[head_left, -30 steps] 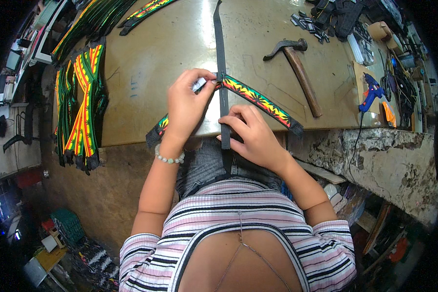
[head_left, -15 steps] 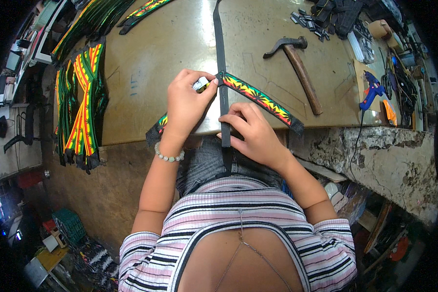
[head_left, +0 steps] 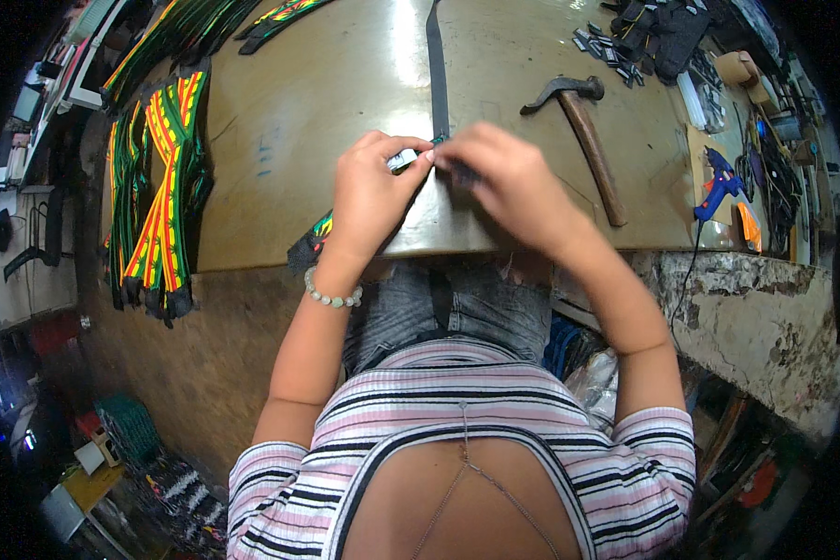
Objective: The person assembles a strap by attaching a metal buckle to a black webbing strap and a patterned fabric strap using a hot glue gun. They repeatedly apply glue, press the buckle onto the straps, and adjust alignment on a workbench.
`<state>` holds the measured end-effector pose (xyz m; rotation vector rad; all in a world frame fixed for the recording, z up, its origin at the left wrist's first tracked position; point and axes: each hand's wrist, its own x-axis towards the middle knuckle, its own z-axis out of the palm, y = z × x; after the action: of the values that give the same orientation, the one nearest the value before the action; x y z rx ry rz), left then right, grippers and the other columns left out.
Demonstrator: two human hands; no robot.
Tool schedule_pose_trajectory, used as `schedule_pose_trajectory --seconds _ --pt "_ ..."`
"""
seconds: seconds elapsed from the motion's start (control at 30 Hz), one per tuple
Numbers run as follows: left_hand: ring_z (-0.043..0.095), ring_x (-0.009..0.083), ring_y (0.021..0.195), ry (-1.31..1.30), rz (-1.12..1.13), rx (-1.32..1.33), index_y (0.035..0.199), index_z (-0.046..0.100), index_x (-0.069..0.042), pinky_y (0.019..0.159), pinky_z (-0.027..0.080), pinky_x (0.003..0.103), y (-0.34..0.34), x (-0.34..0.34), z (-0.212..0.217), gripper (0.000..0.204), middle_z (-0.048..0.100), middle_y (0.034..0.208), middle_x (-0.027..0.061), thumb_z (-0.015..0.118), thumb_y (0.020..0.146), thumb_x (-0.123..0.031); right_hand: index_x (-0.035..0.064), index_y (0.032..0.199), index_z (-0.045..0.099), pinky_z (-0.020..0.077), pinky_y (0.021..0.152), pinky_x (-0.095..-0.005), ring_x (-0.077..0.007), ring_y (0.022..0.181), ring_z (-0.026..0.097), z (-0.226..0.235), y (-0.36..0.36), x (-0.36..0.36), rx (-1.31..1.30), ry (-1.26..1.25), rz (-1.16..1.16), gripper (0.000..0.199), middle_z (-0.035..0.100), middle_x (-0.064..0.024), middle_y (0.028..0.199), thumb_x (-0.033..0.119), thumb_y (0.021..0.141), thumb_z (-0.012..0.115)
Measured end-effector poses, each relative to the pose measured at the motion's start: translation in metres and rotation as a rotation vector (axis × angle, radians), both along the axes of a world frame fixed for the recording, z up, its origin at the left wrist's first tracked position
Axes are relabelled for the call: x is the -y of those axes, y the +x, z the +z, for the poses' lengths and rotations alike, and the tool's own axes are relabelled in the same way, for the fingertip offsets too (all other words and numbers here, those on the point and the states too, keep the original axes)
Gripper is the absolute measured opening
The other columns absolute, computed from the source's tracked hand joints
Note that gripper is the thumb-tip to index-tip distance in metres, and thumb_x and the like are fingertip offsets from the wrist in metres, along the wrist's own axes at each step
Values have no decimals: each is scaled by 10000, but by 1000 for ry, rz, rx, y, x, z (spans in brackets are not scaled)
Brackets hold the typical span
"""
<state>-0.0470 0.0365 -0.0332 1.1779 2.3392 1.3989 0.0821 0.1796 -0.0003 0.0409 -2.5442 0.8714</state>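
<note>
A long black strap (head_left: 440,79) runs down from the far edge of the table to my fingers. At its near end my left hand (head_left: 371,187) is closed in a pinch on the join, and a small white piece (head_left: 401,160) shows between thumb and forefinger. Out from under my left wrist comes the dark end of a patterned band (head_left: 310,245) in green, yellow and red. My right hand (head_left: 509,182), partly blurred, is closed with its fingertips at the same join. Dark strap shows beneath those fingers. The other patterned band is hidden behind my right hand.
A hammer (head_left: 583,140) lies to the right on the table (head_left: 280,121). Patterned straps (head_left: 163,187) hang over the left edge, with more piled behind. Small buckles (head_left: 611,51) and black webbing lie far right. A blue glue gun (head_left: 719,187) trails its cord over the edge.
My right hand has moved up from the strap's hanging lower end to the join beside my left fingers. That hanging end no longer shows below. My left hand keeps its pinch.
</note>
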Motion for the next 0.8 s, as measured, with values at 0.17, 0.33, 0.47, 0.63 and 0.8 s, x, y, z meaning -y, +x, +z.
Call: schedule_pose_trajectory --seconds 0.17,0.33,0.47,0.63,0.8 --pt "644 305 710 -23 -29 43 941 785 -81 677 508 385 -2 0 3 164 661 786 159 767 822 -191 -47 953 661 560 548 -314 -186 621 701 0 -45 -36 360 -499 -33 108 646 -138 863 53 914 670" --pt "643 229 698 -88 -51 81 982 781 -63 651 485 338 -6 1 7 196 658 757 148 766 834 -190 -63 956 661 558 506 -289 -164 592 697 -10 -50 -42 386 -506 -14 133 636 -140 849 67 929 672" --pt "644 263 701 -78 -45 33 959 781 -74 654 494 355 -4 0 7 179 659 770 150 763 828 -195 -39 991 683 538 534 -246 -117 615 668 -13 -47 -40 395 -466 -61 98 624 -81 910 36 930 667" --pt "648 303 718 -74 -10 -4 980 769 -111 648 513 394 2 -2 6 191 655 794 134 761 827 -224 -30 945 698 546 492 -307 -179 556 683 -22 -45 -35 239 -409 -79 97 620 -147 834 59 908 687" --pt "648 306 718 -161 1 -171 1101 730 -155 667 523 394 12 -5 11 284 645 836 109 748 858 -300 -59 849 650 534 511 -278 -145 584 677 -8 -51 -41 479 -315 -224 269 633 -110 728 189 887 746"
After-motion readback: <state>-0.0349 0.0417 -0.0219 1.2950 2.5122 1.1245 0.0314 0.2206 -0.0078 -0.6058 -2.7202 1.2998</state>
